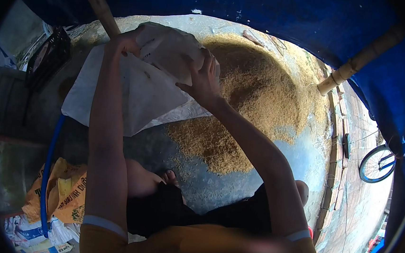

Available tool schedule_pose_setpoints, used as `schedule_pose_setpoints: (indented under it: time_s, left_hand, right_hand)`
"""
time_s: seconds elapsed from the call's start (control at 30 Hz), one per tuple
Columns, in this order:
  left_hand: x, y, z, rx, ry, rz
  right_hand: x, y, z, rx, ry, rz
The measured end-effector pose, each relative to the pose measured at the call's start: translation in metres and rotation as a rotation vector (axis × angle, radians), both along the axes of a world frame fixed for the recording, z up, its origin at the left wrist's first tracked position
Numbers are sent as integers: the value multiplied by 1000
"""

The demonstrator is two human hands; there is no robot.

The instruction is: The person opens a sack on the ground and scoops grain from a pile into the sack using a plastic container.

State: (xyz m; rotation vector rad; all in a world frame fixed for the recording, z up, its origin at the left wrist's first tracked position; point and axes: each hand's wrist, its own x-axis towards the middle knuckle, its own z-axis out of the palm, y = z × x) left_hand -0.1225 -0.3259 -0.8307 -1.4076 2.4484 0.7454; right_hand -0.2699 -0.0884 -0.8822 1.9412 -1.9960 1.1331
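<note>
A whitish sack (155, 94) is raised in front of me, wrinkled and spread, its upper part shaded. My left hand (129, 43) is closed on the sack's upper left edge, thumb and fingers bent around the material. Against the sack's right side, my right hand (203, 79) has thumb and fingers spread wide apart, touching the material. Part of its grip on the sack is hard to see. Behind and below the sack lies a broad heap of golden-brown grain or husks (262, 88) on the grey floor.
Bamboo poles (98, 4) stand under a blue tarp (174, 0). To the left are a dark crate (48, 59), a blue hose (49, 171) and an orange printed sack (66, 192). A row of bricks (336, 151) edges the right, with a bicycle wheel (378, 164) beyond.
</note>
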Motion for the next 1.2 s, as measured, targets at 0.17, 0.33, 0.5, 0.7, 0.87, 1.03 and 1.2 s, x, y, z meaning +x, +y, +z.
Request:
schedule_pose_setpoints:
  time_s: [0.17,0.33,0.5,0.7,0.87,1.03,1.2]
  left_hand:
    - [10,-4,-6,7,21,30]
    - [5,0,-8,-10,56,30]
    - [-9,-10,-23,-97,86,-128]
    - [-53,15,-19,-228,127,-294]
    - [-106,49,-23,-371,61,-410]
    - [-163,136,-37,-424,197,-768]
    - [-205,214,-105,-68,107,-1031]
  right_hand:
    - [2,-11,-7,-64,259,128]
    - [-8,-6,-2,-128,314,124]
    - [-34,22,20,-111,106,-13]
    - [-128,74,24,-172,26,-462]
    - [-227,149,-6,-73,35,-837]
    - [-274,232,-36,63,-78,-1261]
    - [-293,290,-49,328,-220,-1472]
